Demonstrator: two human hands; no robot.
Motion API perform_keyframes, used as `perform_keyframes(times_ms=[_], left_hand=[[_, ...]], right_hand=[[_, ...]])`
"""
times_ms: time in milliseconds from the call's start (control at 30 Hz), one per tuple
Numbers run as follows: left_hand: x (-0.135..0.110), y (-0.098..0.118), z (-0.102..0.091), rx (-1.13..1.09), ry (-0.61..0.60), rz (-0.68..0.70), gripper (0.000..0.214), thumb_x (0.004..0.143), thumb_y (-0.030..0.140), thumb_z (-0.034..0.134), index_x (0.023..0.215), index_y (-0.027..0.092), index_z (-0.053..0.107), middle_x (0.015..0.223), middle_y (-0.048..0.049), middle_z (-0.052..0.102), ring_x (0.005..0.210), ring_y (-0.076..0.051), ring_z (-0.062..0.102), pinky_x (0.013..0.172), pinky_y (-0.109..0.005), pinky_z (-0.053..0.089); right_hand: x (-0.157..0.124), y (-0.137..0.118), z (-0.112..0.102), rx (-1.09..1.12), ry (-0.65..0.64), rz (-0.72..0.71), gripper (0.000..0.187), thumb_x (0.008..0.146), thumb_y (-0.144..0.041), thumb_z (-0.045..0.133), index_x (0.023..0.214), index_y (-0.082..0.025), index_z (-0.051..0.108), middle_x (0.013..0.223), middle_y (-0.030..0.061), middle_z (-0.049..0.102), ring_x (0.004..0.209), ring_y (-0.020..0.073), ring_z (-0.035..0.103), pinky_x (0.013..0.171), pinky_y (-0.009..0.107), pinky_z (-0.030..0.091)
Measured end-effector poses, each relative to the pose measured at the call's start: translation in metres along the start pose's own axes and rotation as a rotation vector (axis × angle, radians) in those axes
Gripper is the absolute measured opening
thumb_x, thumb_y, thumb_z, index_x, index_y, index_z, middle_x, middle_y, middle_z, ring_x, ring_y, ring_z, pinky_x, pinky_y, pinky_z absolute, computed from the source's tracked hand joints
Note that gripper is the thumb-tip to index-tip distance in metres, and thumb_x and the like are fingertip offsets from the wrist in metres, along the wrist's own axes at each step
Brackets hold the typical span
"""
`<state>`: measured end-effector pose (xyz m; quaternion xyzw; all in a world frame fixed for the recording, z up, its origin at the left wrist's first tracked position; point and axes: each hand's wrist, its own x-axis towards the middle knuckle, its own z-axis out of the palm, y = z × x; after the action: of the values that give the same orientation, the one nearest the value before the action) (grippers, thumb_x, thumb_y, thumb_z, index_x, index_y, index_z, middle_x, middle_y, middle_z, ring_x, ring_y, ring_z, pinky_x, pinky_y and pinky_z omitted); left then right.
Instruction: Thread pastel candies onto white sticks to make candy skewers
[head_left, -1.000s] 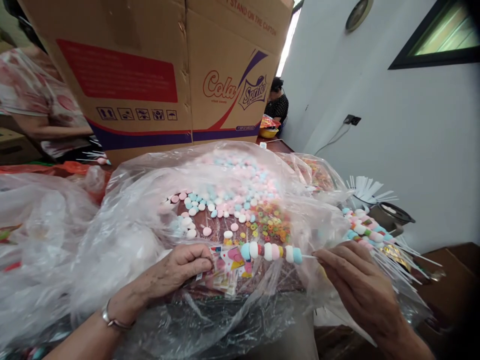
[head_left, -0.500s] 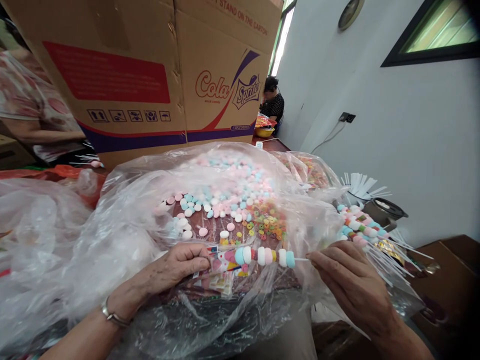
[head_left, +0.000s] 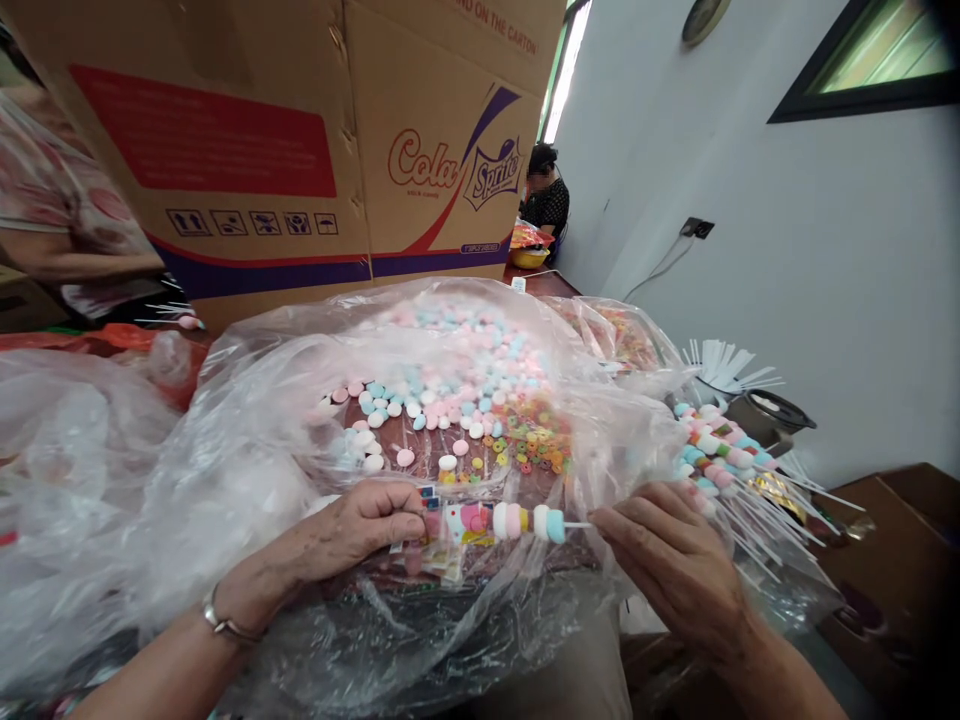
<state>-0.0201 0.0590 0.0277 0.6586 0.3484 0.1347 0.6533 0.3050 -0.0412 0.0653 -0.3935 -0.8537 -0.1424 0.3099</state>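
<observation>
My right hand (head_left: 667, 545) pinches the white stick of a marshmallow skewer (head_left: 517, 521), which lies level and points left. Its left part is inside a small printed plastic wrapper (head_left: 466, 522); white, pink and blue marshmallows still show outside, with a yellowish ring between some of them. My left hand (head_left: 382, 520) grips the wrapper's left end between thumb and fingers. More printed wrappers (head_left: 450, 565) lie beneath. Just beyond are loose pastel marshmallows (head_left: 450, 400) and coloured ring candies (head_left: 532, 440) on a clear plastic sheet.
Finished-looking marshmallow skewers (head_left: 724, 450) are piled at the right, beside a dark pot (head_left: 772, 415) and a bundle of white sticks (head_left: 724, 365). A tall carton (head_left: 352, 150) stands behind. Crumpled clear plastic (head_left: 225, 450) spreads left. One person (head_left: 71, 210) is at left, another (head_left: 546, 200) farther back.
My right hand has moved left, sliding the skewer farther into the wrapper, so fewer marshmallows are outside it. My left hand keeps its hold, almost in place.
</observation>
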Motion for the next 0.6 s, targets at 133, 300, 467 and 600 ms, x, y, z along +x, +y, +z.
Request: perform_keyframes(times_ms=[133, 300, 467, 600], left_hand=[[-0.001, 0.011, 0.005, 0.073, -0.081, -0.014, 0.014, 0.087, 0.031, 0.063, 0.085, 0.019, 0.068, 0.073, 0.0029, 0.066, 0.064, -0.013, 0.051, 0.058, -0.022, 0.036], [-0.003, 0.028, 0.011, 0.115, -0.229, -0.092, 0.013, 0.086, 0.027, 0.063, 0.093, 0.021, 0.071, 0.085, 0.0004, 0.07, 0.078, -0.017, 0.06, 0.068, -0.025, 0.042], [0.005, 0.038, 0.015, 0.223, -0.184, -0.062, 0.013, 0.08, 0.03, 0.069, 0.091, 0.023, 0.068, 0.078, 0.0039, 0.061, 0.073, -0.017, 0.053, 0.062, -0.024, 0.036], [0.009, 0.037, 0.014, 0.401, -0.18, 0.005, 0.014, 0.079, 0.031, 0.071, 0.091, 0.025, 0.069, 0.077, 0.0045, 0.058, 0.071, -0.017, 0.049, 0.059, -0.024, 0.033]], right_hand=[[-0.003, -0.001, 0.017, 0.091, -0.034, 0.062, 0.018, 0.097, -0.011, 0.046, 0.104, -0.018, 0.062, 0.075, 0.0031, 0.062, 0.071, 0.0179, 0.045, 0.069, 0.033, 0.036], [-0.002, 0.004, 0.02, 0.176, -0.087, 0.116, 0.017, 0.099, -0.012, 0.045, 0.1, -0.018, 0.061, 0.079, 0.0036, 0.062, 0.076, 0.0188, 0.045, 0.073, 0.034, 0.035], [0.009, 0.001, 0.017, 0.219, -0.162, 0.112, 0.017, 0.097, -0.012, 0.048, 0.088, -0.018, 0.061, 0.072, 0.0012, 0.057, 0.071, 0.0173, 0.044, 0.069, 0.032, 0.033], [0.015, 0.0, 0.017, 0.279, -0.173, 0.173, 0.023, 0.096, -0.01, 0.047, 0.078, -0.019, 0.058, 0.069, -0.0002, 0.054, 0.069, 0.0152, 0.046, 0.067, 0.029, 0.034]])
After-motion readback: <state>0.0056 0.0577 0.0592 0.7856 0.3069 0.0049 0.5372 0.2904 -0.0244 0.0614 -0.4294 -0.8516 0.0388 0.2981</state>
